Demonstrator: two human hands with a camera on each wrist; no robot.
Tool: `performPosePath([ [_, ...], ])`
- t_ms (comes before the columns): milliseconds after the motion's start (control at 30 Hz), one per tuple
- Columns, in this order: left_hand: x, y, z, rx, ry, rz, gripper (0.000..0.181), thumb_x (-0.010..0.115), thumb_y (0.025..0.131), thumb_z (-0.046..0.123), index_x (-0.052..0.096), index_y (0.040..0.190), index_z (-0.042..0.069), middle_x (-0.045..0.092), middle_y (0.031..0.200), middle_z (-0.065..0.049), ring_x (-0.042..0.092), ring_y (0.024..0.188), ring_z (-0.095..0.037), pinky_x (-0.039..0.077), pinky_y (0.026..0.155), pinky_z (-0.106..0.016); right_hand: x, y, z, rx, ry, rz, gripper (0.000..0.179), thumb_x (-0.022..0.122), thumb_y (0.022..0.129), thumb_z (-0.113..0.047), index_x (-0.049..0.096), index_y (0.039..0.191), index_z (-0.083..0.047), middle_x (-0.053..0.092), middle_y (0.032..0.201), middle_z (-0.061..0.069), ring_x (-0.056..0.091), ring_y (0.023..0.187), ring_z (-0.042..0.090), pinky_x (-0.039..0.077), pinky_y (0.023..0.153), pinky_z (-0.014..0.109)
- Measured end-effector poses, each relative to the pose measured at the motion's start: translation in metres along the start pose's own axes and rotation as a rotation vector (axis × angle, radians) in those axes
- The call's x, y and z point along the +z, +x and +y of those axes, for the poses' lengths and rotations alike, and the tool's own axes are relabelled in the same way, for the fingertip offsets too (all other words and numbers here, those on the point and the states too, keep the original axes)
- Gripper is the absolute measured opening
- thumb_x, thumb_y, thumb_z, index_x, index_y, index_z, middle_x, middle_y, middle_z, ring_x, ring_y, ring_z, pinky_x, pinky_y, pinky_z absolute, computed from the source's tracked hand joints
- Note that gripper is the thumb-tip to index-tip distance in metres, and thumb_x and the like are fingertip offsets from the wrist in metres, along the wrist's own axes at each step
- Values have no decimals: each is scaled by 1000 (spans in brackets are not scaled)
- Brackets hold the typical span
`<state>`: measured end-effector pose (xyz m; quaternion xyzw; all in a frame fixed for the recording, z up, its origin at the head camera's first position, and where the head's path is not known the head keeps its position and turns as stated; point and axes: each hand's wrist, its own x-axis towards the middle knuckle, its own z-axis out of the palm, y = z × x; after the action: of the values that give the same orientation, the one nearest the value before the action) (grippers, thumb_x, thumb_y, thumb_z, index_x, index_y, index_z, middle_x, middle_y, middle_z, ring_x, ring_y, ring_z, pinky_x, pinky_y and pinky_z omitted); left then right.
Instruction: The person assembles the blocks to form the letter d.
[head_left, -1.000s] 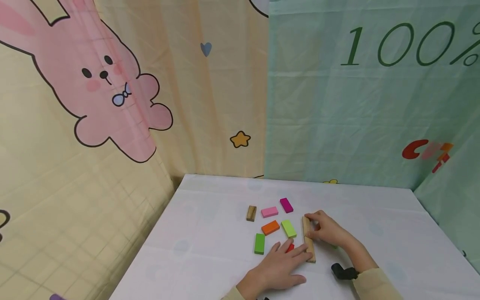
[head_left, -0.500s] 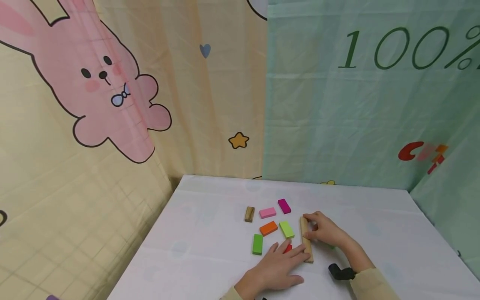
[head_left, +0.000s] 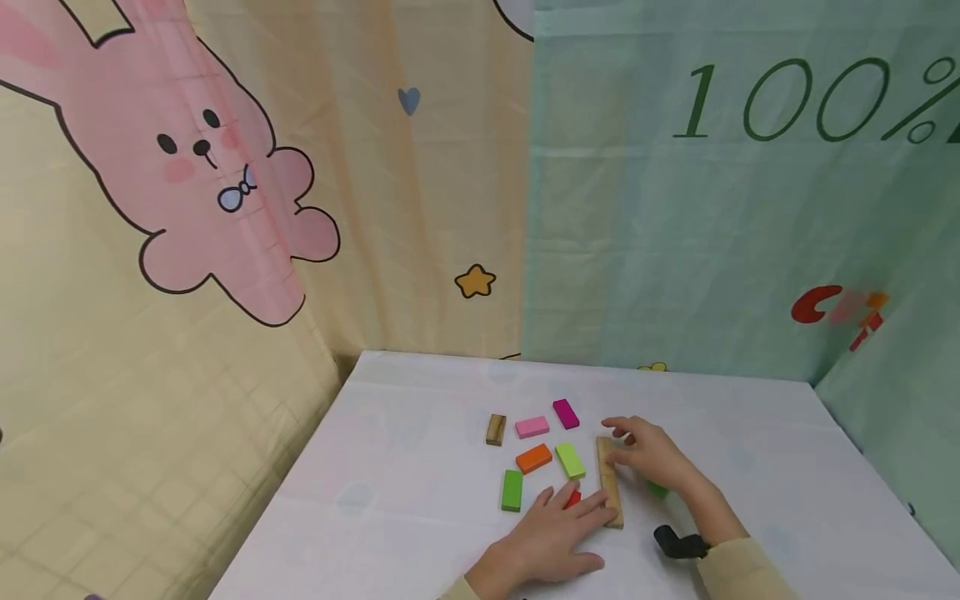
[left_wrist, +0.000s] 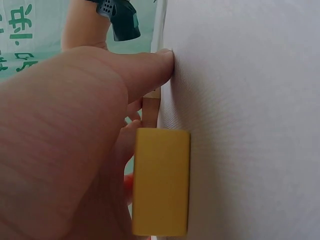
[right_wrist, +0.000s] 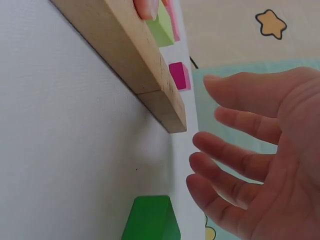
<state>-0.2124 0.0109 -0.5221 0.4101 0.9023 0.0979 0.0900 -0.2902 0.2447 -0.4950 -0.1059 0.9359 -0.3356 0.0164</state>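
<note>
Natural wooden blocks [head_left: 609,487] lie end to end in a straight row on the white table. My left hand [head_left: 551,535] is spread flat, its fingertips touching the near end of this row. A red block [head_left: 573,498] shows partly between those fingers. In the left wrist view a yellow block [left_wrist: 161,182] stands close to the palm; the head view hides it. My right hand [head_left: 651,454] hovers beside the row's far end, fingers loosely parted, holding nothing. In the right wrist view a gap separates it from the wooden row [right_wrist: 135,55]. A green block [right_wrist: 151,220] lies near that hand.
Left of the row lie a lime block [head_left: 570,460], an orange block [head_left: 534,458], another green block [head_left: 512,491], a pink block [head_left: 532,427], a magenta block [head_left: 566,414] and a dark-streaked wooden block [head_left: 496,429]. Printed curtains [head_left: 420,208] hang behind the table.
My right hand has let go of the far wooden block and its fingers have opened away from it. The left hand stays at the row's near end. The head view has shifted slightly.
</note>
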Motion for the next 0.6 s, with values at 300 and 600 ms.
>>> performPosePath([
  [300,4,1,-2,-3,-24,-12,65,55,97,59,25,155,50,18,161,25,14,152,-20,27,115,-56,4,14,-8,-91,-6,-25,45,74,91,-14,63,135,-15,65,120,5,57,109,26,54,88,46],
  [600,7,2,-4,-3,-13,-24,65,54,97,60,26,155,50,16,162,26,13,152,-19,28,115,-56,12,24,-12,-198,18,-173,41,76,91,-14,66,130,-17,64,113,1,57,100,23,54,84,38],
])
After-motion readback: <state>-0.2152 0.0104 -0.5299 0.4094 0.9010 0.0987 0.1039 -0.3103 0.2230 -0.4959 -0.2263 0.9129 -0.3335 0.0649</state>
